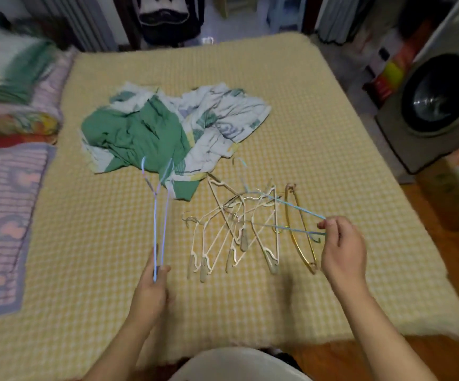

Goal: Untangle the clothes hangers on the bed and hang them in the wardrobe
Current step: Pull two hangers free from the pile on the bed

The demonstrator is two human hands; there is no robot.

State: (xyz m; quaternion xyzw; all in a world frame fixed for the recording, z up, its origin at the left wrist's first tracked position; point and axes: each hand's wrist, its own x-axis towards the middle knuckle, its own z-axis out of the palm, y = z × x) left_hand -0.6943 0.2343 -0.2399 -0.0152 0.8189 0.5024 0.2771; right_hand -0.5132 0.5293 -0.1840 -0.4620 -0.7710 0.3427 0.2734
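A tangle of cream plastic hangers [233, 232] lies on the yellow checked bed [319, 160], near its front edge. Beside them on the right is a gold hanger [301, 237]. My left hand [156, 279] grips two thin blue wire hangers [160, 215] by their lower ends and holds them upright, clear of the pile. My right hand [342, 243] pinches the end of another blue wire hanger [294, 213], which still runs back through the cream tangle. No wardrobe is in view.
A crumpled green and white cloth [167, 127] lies mid-bed behind the hangers. Folded blankets [5, 188] are stacked along the left. A washing machine [437, 97] and boxes stand to the right of the bed. A white rounded object [239, 364] is at the bottom edge.
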